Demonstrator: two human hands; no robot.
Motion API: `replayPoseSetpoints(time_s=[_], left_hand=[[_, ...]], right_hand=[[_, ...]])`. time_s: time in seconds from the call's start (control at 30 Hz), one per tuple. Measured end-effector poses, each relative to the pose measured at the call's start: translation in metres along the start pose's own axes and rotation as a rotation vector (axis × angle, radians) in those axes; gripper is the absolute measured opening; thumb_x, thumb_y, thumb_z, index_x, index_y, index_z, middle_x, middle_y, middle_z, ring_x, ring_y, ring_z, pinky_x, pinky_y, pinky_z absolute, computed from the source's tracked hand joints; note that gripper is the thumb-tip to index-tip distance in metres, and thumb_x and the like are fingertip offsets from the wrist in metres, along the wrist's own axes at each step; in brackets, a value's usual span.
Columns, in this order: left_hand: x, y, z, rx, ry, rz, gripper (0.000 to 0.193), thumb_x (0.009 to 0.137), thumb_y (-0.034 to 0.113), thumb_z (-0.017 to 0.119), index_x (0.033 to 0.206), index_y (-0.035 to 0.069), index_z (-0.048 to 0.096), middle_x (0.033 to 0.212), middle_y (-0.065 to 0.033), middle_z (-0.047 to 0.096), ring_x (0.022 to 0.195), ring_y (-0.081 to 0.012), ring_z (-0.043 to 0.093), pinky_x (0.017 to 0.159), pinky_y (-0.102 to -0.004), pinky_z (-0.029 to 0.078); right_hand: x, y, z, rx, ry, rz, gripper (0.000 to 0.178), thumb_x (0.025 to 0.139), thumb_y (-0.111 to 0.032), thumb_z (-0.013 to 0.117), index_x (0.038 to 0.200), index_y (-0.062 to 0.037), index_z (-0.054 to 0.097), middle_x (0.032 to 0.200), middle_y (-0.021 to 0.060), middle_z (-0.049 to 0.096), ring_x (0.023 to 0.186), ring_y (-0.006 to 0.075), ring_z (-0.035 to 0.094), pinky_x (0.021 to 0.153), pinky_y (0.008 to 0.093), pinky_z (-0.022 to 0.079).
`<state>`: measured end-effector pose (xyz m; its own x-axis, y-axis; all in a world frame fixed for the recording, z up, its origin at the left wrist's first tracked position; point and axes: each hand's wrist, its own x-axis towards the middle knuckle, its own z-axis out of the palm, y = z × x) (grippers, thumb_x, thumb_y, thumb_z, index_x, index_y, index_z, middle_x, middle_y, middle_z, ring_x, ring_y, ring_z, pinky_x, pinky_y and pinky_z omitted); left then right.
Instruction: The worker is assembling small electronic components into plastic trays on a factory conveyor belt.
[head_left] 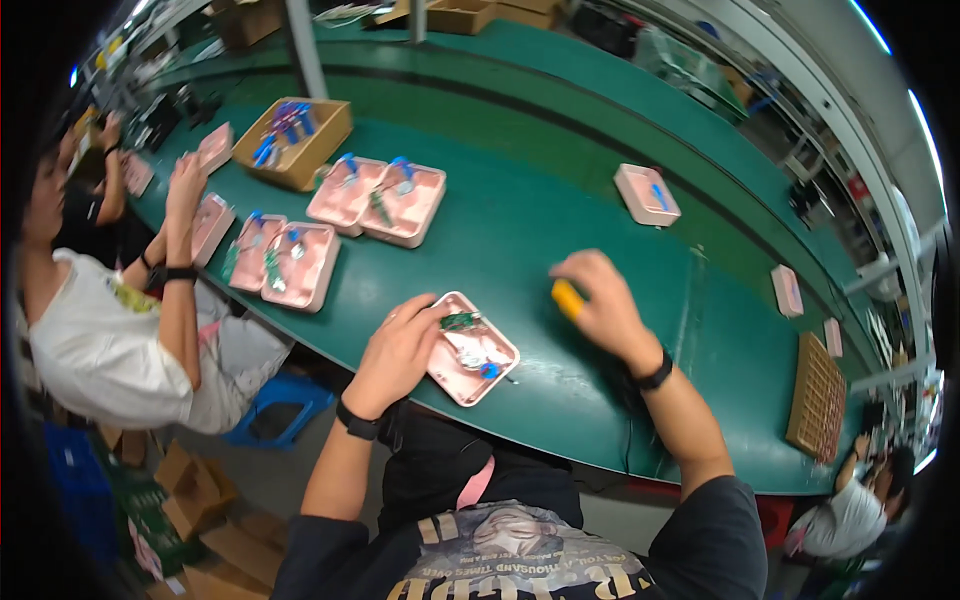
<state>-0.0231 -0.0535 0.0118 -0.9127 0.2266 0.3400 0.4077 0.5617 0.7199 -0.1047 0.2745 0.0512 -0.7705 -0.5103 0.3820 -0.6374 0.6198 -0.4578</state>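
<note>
A pink plastic housing (462, 388) lies on the green bench in front of me. Inside it are a small green circuit board (459, 322), a silvery part (474, 356) and a blue piece (489, 371). My left hand (402, 345) grips the left side of this housing, its fingertips near the circuit board. To the right, raised above the bench and apart from the housing, my right hand (603, 307) is closed around a yellow-handled tool (567, 298). The tool's tip cannot be made out.
More pink housings with boards and blue pieces (303, 268) (405, 215) stand at left, before a cardboard box (330, 135) of blue parts. Another housing (647, 195) is far right, near a brown gridded tray (815, 400). A co-worker (120, 330) sits left. A dark cord (629, 440) hangs over the front edge.
</note>
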Motion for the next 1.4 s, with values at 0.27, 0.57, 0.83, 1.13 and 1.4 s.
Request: replayPoseSetpoints(time_s=[0.27,0.57,0.83,1.13,1.4], left_hand=[[-0.001,-0.007,0.002,0.035,-0.057,-0.070,0.022,0.101,0.007,0.063,0.121,-0.001,0.070,0.127,-0.0191,0.066,0.118,-0.0401,0.064,0.103,-0.0455,0.052],[-0.010,-0.008,0.011,-0.171,0.029,-0.267,0.016,0.099,0.009,0.072,0.111,-0.001,0.070,0.128,-0.0181,0.065,0.115,-0.0340,0.066,0.100,-0.0408,0.053],[-0.014,-0.016,0.030,-0.406,0.157,-0.371,0.012,0.102,0.008,0.072,0.107,-0.002,0.071,0.136,-0.0136,0.060,0.117,-0.0194,0.063,0.096,-0.0316,0.055],[-0.008,-0.005,0.033,-0.296,0.147,-0.394,0.016,0.097,0.015,0.077,0.102,0.000,0.078,0.134,-0.0115,0.070,0.130,-0.0287,0.058,0.110,-0.0398,0.047],[-0.007,-0.005,0.035,-0.314,0.145,-0.365,0.020,0.093,0.016,0.078,0.108,0.003,0.081,0.133,-0.0130,0.071,0.131,-0.0319,0.058,0.112,-0.0431,0.045]], right_hand=[[0.012,0.157,-0.035,-0.308,0.197,0.449,0.026,0.092,-0.013,0.074,0.116,-0.0038,0.073,0.117,0.0203,0.070,0.112,0.0426,0.066,0.099,0.0475,0.055],[-0.004,-0.044,0.005,0.315,-0.279,-0.012,0.028,0.092,-0.015,0.082,0.118,-0.0055,0.074,0.119,0.0109,0.070,0.117,0.0314,0.067,0.101,0.0404,0.055],[-0.013,-0.057,0.042,0.393,-0.274,0.040,0.028,0.095,-0.018,0.080,0.120,-0.0066,0.074,0.112,0.0101,0.067,0.103,0.0293,0.065,0.090,0.0393,0.054],[0.024,-0.024,0.044,0.268,-0.226,-0.001,0.031,0.093,-0.014,0.079,0.123,-0.0074,0.074,0.115,0.0092,0.070,0.108,0.0319,0.068,0.097,0.0386,0.053],[0.021,-0.048,0.046,0.157,-0.300,-0.356,0.034,0.087,-0.011,0.083,0.120,-0.0074,0.075,0.121,0.0098,0.074,0.109,0.0317,0.071,0.100,0.0430,0.056]])
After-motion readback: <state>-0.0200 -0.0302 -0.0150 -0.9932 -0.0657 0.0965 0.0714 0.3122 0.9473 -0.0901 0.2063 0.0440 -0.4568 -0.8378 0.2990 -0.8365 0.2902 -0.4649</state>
